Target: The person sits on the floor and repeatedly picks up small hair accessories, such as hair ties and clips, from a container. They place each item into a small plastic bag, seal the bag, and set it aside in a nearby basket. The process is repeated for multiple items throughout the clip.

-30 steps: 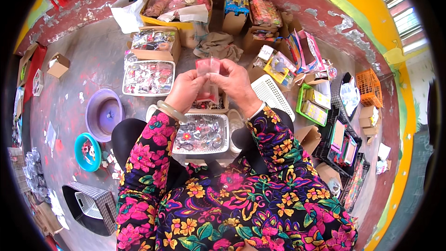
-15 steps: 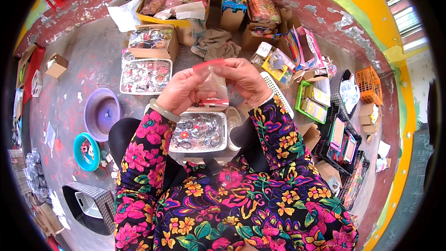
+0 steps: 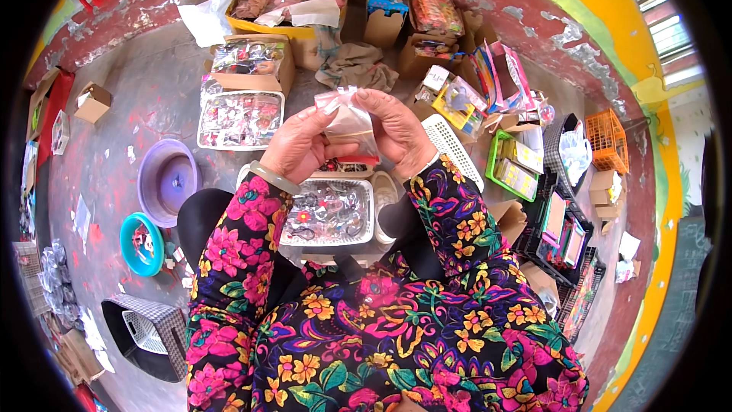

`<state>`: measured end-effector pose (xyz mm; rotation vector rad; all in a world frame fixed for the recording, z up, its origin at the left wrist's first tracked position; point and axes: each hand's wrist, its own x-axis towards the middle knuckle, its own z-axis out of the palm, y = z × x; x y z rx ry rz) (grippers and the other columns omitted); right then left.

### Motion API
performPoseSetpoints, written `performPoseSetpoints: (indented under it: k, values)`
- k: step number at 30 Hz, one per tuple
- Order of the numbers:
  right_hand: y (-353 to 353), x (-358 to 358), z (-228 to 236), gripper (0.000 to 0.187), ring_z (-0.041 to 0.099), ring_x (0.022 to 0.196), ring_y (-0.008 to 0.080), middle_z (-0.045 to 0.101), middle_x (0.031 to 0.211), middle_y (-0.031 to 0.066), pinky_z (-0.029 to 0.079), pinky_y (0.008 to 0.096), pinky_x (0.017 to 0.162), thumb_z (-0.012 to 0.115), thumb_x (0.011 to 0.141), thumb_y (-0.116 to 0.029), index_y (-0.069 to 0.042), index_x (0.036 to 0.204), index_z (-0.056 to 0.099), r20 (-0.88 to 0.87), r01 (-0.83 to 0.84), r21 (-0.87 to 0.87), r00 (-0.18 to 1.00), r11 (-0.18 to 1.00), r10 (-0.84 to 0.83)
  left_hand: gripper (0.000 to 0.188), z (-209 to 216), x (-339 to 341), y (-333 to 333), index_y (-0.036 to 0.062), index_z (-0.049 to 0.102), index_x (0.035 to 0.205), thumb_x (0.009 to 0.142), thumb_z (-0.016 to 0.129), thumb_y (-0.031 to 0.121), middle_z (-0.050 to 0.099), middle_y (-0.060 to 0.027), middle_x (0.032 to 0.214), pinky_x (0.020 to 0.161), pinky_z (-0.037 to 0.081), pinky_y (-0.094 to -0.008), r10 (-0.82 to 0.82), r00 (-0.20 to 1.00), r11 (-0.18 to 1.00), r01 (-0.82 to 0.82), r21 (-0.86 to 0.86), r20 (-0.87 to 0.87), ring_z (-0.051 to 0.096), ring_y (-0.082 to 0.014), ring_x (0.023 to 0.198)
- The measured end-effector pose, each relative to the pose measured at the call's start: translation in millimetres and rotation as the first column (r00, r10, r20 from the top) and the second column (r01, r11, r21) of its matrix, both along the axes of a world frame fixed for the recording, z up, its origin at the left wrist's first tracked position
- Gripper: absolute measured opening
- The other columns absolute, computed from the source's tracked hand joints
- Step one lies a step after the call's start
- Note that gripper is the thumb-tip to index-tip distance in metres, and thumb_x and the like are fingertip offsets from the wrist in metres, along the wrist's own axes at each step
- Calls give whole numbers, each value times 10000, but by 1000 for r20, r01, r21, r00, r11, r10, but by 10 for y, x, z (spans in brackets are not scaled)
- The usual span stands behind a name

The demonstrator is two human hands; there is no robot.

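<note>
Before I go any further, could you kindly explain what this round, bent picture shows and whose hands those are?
No machine here: a camera worn on a person's head looks down, and its wide lens bends the edges. The left hand and right hand together hold up a small clear plastic bag. Below them sits a white plastic basket of small colourful trinkets. On the grey concrete floor lie a purple round basin, a teal bowl, open cardboard boxes of wrapped goods and an orange crate.

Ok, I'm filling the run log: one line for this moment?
left hand: holds clear plastic bag | right hand: holds same bag | below: white basket of small packets, on lap
</note>
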<state>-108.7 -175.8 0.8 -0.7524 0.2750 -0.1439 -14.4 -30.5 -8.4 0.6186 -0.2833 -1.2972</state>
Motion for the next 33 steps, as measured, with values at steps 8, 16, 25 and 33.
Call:
performPoseSetpoints:
  k: [8,16,25,33]
  values:
    - [105,-56,67,241,459,675,14,573,721,-21,389,179,592,649,826,-214,17,842,586,117,232,-871,954,433,-275,325,-61,13,-66,14,477,1189,926,457,204,569,-85,1112,846,501,-403,83,966,995,-96,42,243,563,-188,1023]
    - [-38,-20,-102,228,503,613,37,581,701,-25,394,189,553,590,865,-270,-46,857,626,-149,143,-259,971,955,-186,385,-59,30,-46,-11,462,1208,921,462,244,559,-124,1137,869,483,-431,41,987,995,-54,79,154,555,-239,1046]
    - [72,-26,-44,224,569,737,194,588,794,38,455,308,654,640,771,-149,-56,971,605,366,329,-930,871,-165,-329,358,-62,-16,-64,10,469,1207,917,463,220,556,-120,1134,870,478,-435,129,977,988,-141,57,167,565,-239,1025]
    - [163,-5,23,204,563,795,259,583,857,74,457,332,674,634,731,-99,-46,927,622,501,378,-768,858,-517,-117,333,-97,9,-57,19,493,1187,940,415,229,558,-89,1108,825,503,-393,172,979,979,-182,93,108,573,-209,984]
